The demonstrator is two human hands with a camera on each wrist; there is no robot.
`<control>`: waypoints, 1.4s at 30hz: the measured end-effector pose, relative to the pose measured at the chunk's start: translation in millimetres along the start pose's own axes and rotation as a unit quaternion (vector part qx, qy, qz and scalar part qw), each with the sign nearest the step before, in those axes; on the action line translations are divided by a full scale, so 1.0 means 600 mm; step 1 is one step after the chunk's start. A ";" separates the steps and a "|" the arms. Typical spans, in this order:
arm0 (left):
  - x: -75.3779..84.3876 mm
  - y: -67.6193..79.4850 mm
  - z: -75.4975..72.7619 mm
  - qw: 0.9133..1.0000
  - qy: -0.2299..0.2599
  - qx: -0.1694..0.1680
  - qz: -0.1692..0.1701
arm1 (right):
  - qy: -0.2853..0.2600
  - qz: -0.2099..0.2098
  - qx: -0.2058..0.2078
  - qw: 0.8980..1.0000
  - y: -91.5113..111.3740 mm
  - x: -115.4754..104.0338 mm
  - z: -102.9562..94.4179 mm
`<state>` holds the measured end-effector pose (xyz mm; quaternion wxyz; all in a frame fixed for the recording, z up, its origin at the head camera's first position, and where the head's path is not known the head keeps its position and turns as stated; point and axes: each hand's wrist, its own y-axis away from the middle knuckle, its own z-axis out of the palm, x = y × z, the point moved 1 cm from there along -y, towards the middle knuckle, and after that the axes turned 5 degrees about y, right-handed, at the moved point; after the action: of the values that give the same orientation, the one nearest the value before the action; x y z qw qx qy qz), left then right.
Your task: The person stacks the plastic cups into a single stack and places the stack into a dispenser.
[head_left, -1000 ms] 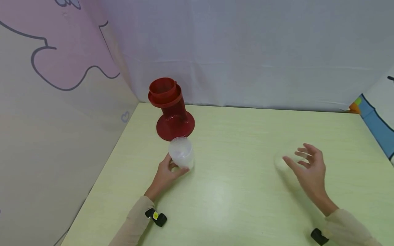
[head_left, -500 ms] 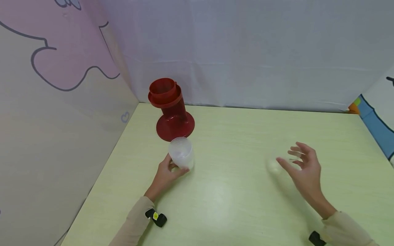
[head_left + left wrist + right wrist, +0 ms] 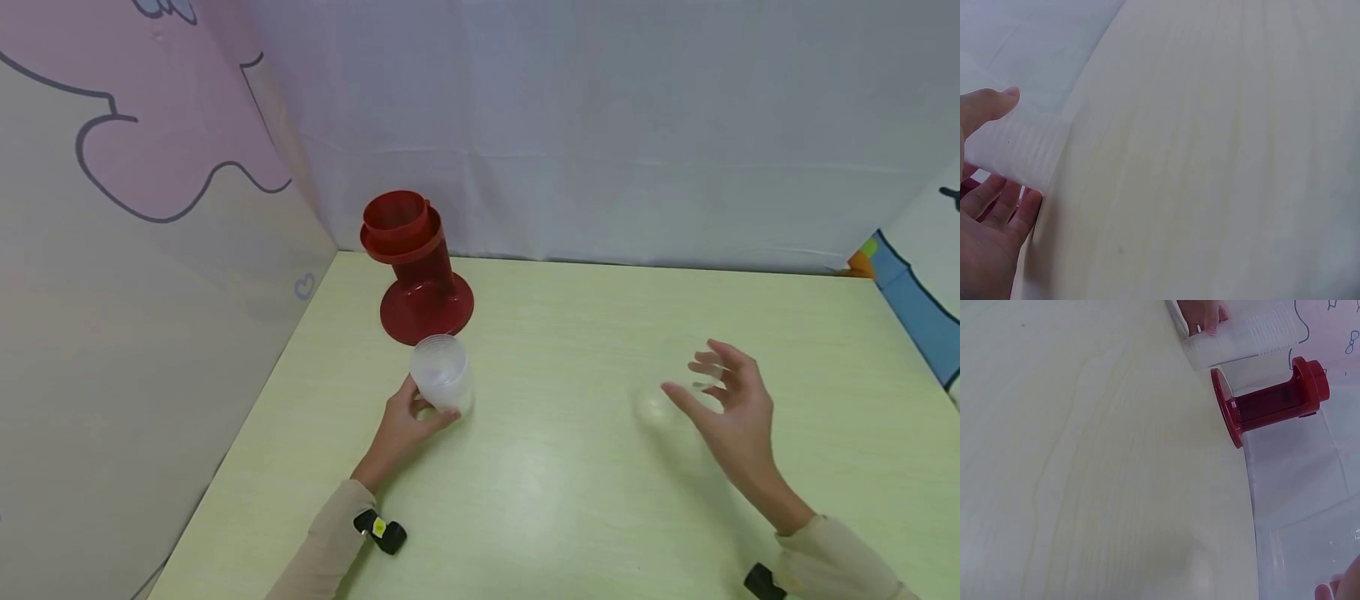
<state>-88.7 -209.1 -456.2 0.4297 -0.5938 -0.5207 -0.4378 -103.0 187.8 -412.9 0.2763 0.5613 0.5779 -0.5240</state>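
Observation:
My left hand grips a stack of clear plastic cups, thumb and fingers curled round its near side. The stack stands upright on the table, its ribbed nested rims showing in the left wrist view. Behind it stands a red plastic stand with a round base and a ringed, open top. On the right, my right hand curves round a clear, see-through plastic cylinder, thumb apart from the fingers. That cylinder is very faint in the head view; its wall and edge show better in the right wrist view.
The pale wood-grain table reaches back to a white cloth wall. A printed pink-and-white sheet borders the left side. At the right edge hangs a blue patterned sheet.
My right hand has moved a little left and slightly away from me with the clear cylinder. The left hand, the cup stack and the red stand have stayed in place.

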 end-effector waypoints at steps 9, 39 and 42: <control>0.003 0.000 0.000 1.000 0.002 0.000 -0.003 | -0.029 -0.007 0.001 1.000 -0.002 -0.015 0.009; 0.004 -0.001 -0.001 1.000 -0.008 -0.001 -0.009 | -0.056 -0.070 -0.057 0.994 0.007 -0.036 0.054; 0.004 -0.002 0.000 1.000 -0.007 -0.002 -0.009 | -0.060 -0.082 -0.062 0.993 0.007 -0.038 0.059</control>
<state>-89.5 -208.7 -454.1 0.4206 -0.5931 -0.5283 -0.4384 -103.7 146.2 -404.2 0.3008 0.4611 0.6359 -0.5409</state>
